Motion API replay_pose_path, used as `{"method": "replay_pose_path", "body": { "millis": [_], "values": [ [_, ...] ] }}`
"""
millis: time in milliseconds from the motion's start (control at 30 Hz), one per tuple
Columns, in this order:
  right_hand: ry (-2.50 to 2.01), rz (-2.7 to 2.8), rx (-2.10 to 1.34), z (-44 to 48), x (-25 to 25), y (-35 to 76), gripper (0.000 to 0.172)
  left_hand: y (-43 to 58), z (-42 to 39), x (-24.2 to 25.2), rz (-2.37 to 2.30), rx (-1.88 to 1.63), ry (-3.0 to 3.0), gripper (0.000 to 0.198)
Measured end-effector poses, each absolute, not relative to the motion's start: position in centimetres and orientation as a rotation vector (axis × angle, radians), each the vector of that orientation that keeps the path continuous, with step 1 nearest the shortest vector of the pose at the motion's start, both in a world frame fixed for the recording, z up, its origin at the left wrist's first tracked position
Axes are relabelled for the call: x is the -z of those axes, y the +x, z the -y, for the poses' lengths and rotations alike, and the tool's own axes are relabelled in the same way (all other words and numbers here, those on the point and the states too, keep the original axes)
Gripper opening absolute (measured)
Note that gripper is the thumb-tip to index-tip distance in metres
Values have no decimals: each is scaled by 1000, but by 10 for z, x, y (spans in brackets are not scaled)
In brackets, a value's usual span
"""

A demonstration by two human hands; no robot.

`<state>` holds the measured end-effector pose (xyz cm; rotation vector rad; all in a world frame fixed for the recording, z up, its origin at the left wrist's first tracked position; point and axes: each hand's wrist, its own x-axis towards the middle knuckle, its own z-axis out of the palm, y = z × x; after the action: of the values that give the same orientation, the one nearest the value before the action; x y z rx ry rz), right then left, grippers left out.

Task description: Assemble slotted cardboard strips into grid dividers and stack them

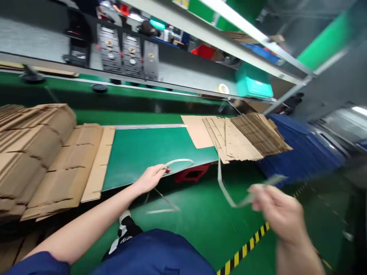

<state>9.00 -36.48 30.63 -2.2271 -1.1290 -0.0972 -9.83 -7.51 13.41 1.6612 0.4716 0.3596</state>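
Note:
My left hand (151, 177) is closed on a pale packing strap (182, 160) at the front edge of the green bench. The strap loops up over the bench top, and thin strap pieces hang below the hand. On the right, my right hand (276, 208), blurred by motion, grips another length of pale strap (226, 194). That strap sags and then runs up to the front of a fanned stack of flat cardboard sheets (243, 141). Whether both hands hold one and the same strap I cannot tell.
Folded cardboard boxes (48, 160) are piled on the bench's left. Behind, a shelf (183, 82) carries grey fixtures (132, 55), a tape roll (223, 89) and a teal bin (254, 84). Blue crates (304, 145) stand at right. Under the bench is a red stool (192, 173); striped tape (243, 250) marks the floor.

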Motion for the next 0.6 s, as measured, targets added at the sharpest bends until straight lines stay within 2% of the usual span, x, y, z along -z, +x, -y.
{"method": "replay_pose_path", "body": {
  "millis": [67,167,300,433,500,600],
  "values": [
    [-2046,1191,-213,353,-282,74,35,-58,131,-159,-268,-355,1604,43],
    [-1886,1136,-222,329,-247,64,31,-24,198,-175,-75,-285,1482,44],
    [-1867,1198,86,344,-230,73,28,-14,238,-171,-146,-155,1353,46],
    [-1708,1159,792,386,-245,97,8,-10,246,-173,-157,-113,1567,48],
    [-1713,1118,996,400,-254,112,17,-6,251,-177,-112,-99,1660,52],
    [-1870,1164,817,411,-252,127,32,1,260,-178,-119,-95,1607,54]
  ]
}}
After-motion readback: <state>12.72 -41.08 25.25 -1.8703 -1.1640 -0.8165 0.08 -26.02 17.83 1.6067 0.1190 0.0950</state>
